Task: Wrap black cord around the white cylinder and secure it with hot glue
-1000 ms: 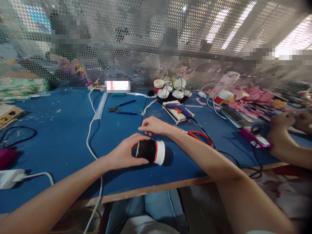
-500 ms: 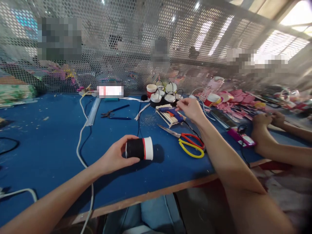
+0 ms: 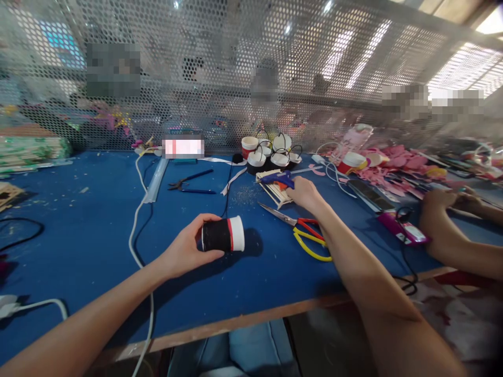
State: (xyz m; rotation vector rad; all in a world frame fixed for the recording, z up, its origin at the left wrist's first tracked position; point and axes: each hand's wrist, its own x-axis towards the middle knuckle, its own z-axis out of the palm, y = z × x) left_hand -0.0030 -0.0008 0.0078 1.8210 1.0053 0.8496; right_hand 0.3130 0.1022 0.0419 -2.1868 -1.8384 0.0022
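My left hand (image 3: 190,246) is wrapped round a paper cup (image 3: 217,235) lying on its side, just above the blue table. A black band covers most of the cup, with a red stripe and a white end facing right. Further off, my right hand (image 3: 306,195) closes on the handle end of a blue and orange glue gun (image 3: 278,179). The gun's nozzle points left over a small rack of wooden sticks (image 3: 273,193). Beneath my right forearm lie scissors (image 3: 310,246) with red and yellow handles, partly hidden by the arm.
Several cups with black wire handles (image 3: 280,157) stand by the mesh panel (image 3: 220,104). Pliers (image 3: 192,187) and a white cable (image 3: 135,235) lie left. On the right are a phone (image 3: 371,195), a purple box (image 3: 401,229), pink pieces (image 3: 396,157) and another person's hands (image 3: 440,204).
My right hand has come down from above the glue gun and closed on its handle end. My left hand still holds the cup. The view has shifted slightly left.
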